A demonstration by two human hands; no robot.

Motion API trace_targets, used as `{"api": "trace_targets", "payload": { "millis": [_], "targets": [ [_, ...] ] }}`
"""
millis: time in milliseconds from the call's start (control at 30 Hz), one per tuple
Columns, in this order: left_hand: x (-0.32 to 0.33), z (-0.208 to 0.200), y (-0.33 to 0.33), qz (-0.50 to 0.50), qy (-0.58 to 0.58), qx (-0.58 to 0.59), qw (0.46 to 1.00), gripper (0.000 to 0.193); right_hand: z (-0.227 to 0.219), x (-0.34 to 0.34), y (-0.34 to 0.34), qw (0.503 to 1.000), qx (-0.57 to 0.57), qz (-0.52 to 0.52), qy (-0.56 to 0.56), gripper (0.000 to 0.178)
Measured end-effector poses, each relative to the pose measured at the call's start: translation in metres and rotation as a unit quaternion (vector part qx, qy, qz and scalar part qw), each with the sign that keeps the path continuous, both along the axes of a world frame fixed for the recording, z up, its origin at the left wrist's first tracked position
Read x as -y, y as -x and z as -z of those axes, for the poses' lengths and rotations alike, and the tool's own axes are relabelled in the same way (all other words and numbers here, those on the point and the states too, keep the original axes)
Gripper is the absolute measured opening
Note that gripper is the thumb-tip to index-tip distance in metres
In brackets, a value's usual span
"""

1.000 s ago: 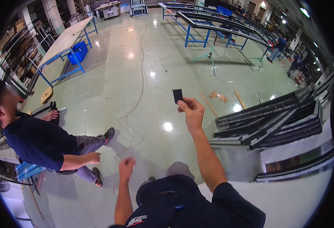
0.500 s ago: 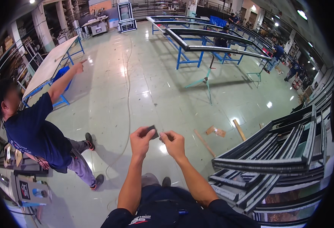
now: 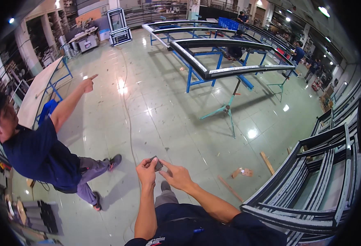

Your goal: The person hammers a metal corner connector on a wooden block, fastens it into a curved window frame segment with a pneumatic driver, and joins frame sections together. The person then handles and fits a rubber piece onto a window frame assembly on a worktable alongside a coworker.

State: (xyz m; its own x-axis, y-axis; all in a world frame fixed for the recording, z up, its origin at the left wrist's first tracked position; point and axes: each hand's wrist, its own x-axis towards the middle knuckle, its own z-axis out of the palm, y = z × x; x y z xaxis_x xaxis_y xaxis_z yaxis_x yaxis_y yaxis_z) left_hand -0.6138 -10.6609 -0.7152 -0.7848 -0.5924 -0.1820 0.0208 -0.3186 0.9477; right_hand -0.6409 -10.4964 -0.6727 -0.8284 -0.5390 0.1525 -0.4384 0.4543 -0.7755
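Observation:
My left hand (image 3: pixel 147 172) and my right hand (image 3: pixel 177 177) meet in front of my chest, both pinching a small flat dark piece (image 3: pixel 157 164) between the fingertips. The left thumb and fingers grip its left side, and the right fingers touch its right edge. Below the hands lies the glossy green tiled floor (image 3: pixel 156 106).
A person in a dark blue shirt (image 3: pixel 37 151) stands at my left, pointing an arm toward the back. Stacked dark metal frames (image 3: pixel 316 180) lean at the right. Long frames rest on blue trestles (image 3: pixel 213 61) ahead. Wood scraps (image 3: pixel 242 172) and a cable (image 3: pixel 128 123) lie on the floor.
My view has swung further toward the back of the hall. Both hands stay together on the small piece. The person at my left keeps an arm raised, pointing.

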Motion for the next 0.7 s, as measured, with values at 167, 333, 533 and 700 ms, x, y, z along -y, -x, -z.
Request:
{"api": "trace_targets", "payload": {
  "millis": [167,333,533,700],
  "targets": [
    [0.127,-0.037,0.288,0.047,0.014,0.001,0.999,0.022,-0.036,0.117,0.277,1.0,-0.013,0.001,0.004,0.055],
    [0.208,-0.032,0.56,0.043,0.012,0.003,0.999,0.022,-0.021,0.187,0.556,0.999,-0.008,0.007,0.046,0.049],
    [0.267,0.031,0.856,0.119,0.011,0.006,0.993,0.029,0.028,0.239,0.873,0.999,0.002,-0.007,0.051,0.048],
    [0.302,0.038,1.049,0.116,-0.031,0.065,0.991,0.038,0.02,0.277,1.091,0.998,0.055,-0.011,0.032,0.044]
  ]
}}
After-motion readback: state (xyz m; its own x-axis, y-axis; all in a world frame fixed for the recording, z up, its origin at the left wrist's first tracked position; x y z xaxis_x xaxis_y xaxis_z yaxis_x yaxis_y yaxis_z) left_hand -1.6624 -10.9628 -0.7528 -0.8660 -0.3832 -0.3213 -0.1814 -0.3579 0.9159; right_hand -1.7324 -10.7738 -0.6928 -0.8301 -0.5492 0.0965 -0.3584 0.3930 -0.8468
